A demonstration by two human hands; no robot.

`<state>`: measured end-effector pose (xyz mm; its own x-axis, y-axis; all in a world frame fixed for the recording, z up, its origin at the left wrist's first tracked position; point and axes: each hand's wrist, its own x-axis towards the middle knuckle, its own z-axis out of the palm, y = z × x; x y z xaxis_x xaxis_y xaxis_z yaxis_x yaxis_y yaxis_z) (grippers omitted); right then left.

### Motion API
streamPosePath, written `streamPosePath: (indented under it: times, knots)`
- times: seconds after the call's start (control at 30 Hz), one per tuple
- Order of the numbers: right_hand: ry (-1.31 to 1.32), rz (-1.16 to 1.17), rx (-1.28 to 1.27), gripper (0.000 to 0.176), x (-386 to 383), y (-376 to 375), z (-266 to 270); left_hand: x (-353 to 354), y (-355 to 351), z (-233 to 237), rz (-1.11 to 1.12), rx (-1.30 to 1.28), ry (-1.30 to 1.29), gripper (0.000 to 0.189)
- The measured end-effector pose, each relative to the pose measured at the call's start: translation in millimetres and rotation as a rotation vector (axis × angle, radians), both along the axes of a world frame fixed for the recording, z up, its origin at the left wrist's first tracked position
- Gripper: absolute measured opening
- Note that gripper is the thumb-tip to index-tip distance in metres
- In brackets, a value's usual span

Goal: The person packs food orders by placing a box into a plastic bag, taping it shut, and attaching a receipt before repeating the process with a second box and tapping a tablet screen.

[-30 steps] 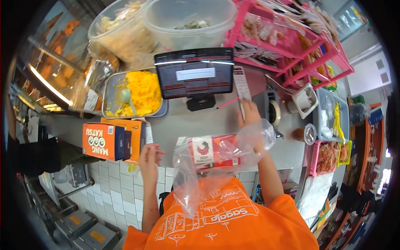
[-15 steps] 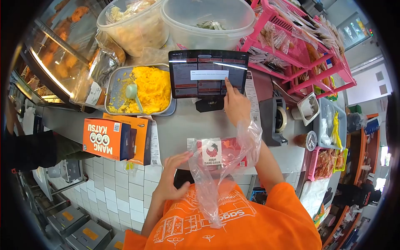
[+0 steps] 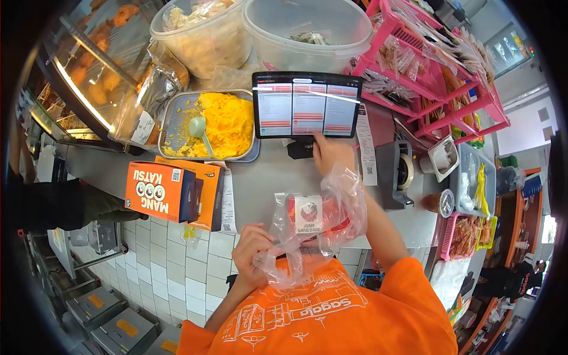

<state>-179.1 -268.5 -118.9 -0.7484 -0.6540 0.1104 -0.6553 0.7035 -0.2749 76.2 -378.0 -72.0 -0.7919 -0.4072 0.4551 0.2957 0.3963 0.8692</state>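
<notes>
A clear plastic bag [image 3: 273,271] with a red box [image 3: 335,214] in it rests at the counter's front edge against the orange shirt; the box has a white label reading "Ayam Bang Dava". My left hand [image 3: 251,251] is closed on the bag's near left side, fingers curled. One loop of the bag hangs round my right wrist. My right hand [image 3: 332,155] is at the lower edge of a tablet [image 3: 307,106], index finger stretched toward the screen, the other fingers partly folded, holding nothing. Three light columns of text with red bars show on the screen.
Left of the tablet sits a metal tray [image 3: 168,127] of yellow food with a green scoop [image 3: 197,126]. Orange boxes [image 3: 155,192] stand in front. To the right are a tape dispenser [image 3: 395,174], pink racks [image 3: 414,77] and a lidded cup [image 3: 445,203]. Another person's dark sleeve [image 3: 50,204] appears at left.
My right hand has moved down from mid-screen to the tablet's lower edge. The pop-up is gone and the screen is brighter. My left hand has closed on the bag and gathered it upward.
</notes>
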Motion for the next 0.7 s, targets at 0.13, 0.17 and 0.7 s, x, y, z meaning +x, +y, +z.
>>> streamPosePath:
  times: [0.13,0.17,0.7]
  knots:
    - [-0.149,0.115,-0.063,0.024,51,22,14,2,7,4,0.083,0.14,-0.019,0.018]
    - [-0.195,0.145,-0.154,0.024,58,23,15,-1,11,10,0.12,0.198,-0.014,0.018]
    - [-0.293,0.362,-0.213,0.037,87,7,3,25,-4,-10,0.123,0.578,-0.147,0.043]
